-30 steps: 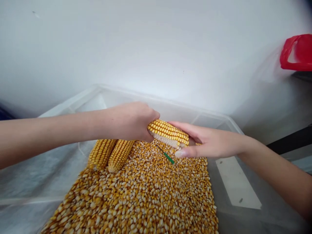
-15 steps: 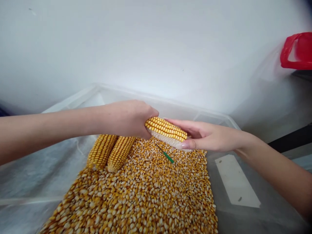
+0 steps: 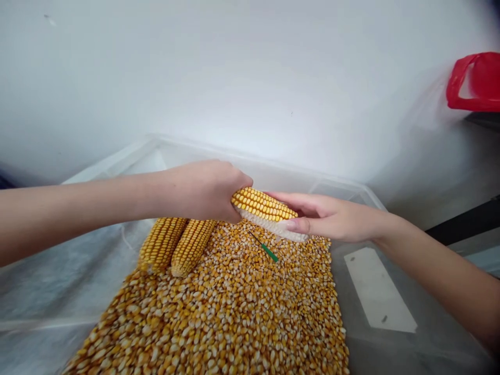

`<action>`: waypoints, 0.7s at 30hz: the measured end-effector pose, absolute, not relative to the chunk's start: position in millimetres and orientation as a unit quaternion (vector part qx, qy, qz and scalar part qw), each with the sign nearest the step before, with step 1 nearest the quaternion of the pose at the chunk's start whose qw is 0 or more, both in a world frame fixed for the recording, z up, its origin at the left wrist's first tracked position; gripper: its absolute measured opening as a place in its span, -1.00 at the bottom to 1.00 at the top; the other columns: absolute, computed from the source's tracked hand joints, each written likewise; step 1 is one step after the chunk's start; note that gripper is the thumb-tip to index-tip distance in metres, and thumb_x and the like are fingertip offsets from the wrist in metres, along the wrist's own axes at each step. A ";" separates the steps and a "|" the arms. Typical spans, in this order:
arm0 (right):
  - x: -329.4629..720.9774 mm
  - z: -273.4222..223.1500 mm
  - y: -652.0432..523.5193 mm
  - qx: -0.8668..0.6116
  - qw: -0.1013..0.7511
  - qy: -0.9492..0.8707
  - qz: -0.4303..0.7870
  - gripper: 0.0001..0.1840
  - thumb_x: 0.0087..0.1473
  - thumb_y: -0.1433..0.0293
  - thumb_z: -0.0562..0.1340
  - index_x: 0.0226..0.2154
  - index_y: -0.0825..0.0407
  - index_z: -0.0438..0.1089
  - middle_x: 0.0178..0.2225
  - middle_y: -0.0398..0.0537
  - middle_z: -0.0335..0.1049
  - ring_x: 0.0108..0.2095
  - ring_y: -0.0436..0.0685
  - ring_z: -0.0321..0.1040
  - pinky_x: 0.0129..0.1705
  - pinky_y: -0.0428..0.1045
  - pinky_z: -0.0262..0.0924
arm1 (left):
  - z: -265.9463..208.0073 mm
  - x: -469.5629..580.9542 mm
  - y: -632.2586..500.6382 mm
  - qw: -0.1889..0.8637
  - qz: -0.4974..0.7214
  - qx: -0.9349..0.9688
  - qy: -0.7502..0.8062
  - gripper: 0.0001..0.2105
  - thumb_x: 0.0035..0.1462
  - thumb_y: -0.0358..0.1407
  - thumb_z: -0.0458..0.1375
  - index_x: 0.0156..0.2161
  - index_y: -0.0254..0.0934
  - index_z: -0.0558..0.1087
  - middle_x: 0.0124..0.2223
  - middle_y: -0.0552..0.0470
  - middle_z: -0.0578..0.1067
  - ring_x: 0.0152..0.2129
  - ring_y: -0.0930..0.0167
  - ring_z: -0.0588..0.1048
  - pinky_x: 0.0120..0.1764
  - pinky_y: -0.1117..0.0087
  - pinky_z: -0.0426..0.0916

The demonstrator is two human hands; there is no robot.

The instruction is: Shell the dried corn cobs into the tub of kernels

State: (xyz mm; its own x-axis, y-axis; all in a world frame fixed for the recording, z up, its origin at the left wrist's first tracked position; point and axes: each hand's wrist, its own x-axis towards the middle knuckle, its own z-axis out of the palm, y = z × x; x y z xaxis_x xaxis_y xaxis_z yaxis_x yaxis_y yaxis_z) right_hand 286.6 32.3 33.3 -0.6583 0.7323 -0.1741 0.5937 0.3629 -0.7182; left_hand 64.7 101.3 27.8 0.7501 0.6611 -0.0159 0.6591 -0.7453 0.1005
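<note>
Between my hands is a corn cob (image 3: 265, 205), yellow kernels on its upper side and bare white cob along its lower side. My left hand (image 3: 214, 190) is closed round its left end. At the right end, my right hand (image 3: 322, 216) grips it with the thumb on the bare part and the fingers behind. Below lies a thick layer of loose corn kernels (image 3: 234, 312). On them rests a thin tool with a green handle (image 3: 269, 253). Two full corn cobs, one (image 3: 162, 245) beside another (image 3: 193, 247), lie under my left forearm.
A translucent plastic bin (image 3: 250, 159) holds the kernels, its far rim against a pale wall (image 3: 234, 78). A white label (image 3: 378, 291) is on the bin's right side. A red plastic object (image 3: 476, 83) is at the upper right, above a dark bar (image 3: 464, 221).
My right thumb has shifted slightly left along the cob, and more of its bare white right end shows. My left hand keeps its grip, nearly still.
</note>
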 end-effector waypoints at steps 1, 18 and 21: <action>285.7 34.1 31.5 -0.407 0.088 -0.817 0.399 -0.38 0.11 0.24 0.07 0.19 -0.01 -0.07 0.02 -0.02 0.25 -0.03 0.08 0.23 -0.05 -0.01 0.20 | 28.2 65.2 99.9 0.044 0.009 0.934 0.354 -0.76 -0.13 -0.14 0.10 -0.34 -0.19 0.46 -0.56 0.07 0.38 -0.59 0.43 0.30 -0.48 0.44 0.07; 277.2 36.5 27.3 -0.467 0.086 -0.781 0.406 -0.54 0.04 0.16 0.13 -0.04 0.04 0.21 -0.26 -0.06 0.36 -0.31 0.03 0.29 -0.35 -0.09 0.23 | 27.1 69.7 86.5 -0.038 0.050 0.935 0.349 -0.78 -0.13 -0.11 0.08 -0.41 -0.19 0.40 -0.63 0.09 0.29 -0.66 0.45 0.25 -0.51 0.43 0.02; 274.0 35.2 22.1 -0.497 0.098 -0.782 0.363 -0.53 0.02 0.15 0.15 -0.05 0.04 0.21 -0.30 -0.06 0.37 -0.35 0.03 0.29 -0.40 -0.09 0.21 | 28.3 69.1 85.3 -0.029 0.047 0.933 0.355 -0.77 -0.11 -0.11 0.06 -0.39 -0.19 0.42 -0.64 0.08 0.30 -0.63 0.42 0.29 -0.49 0.42 0.07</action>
State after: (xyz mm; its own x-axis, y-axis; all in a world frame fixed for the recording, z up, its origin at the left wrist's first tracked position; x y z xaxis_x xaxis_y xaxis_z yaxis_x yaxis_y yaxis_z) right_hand 274.0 22.1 35.2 -0.4867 0.8489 -0.2063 0.7061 0.2431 -0.6651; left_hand 69.1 85.3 28.3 0.7434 0.6600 0.1081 0.6654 -0.7462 -0.0202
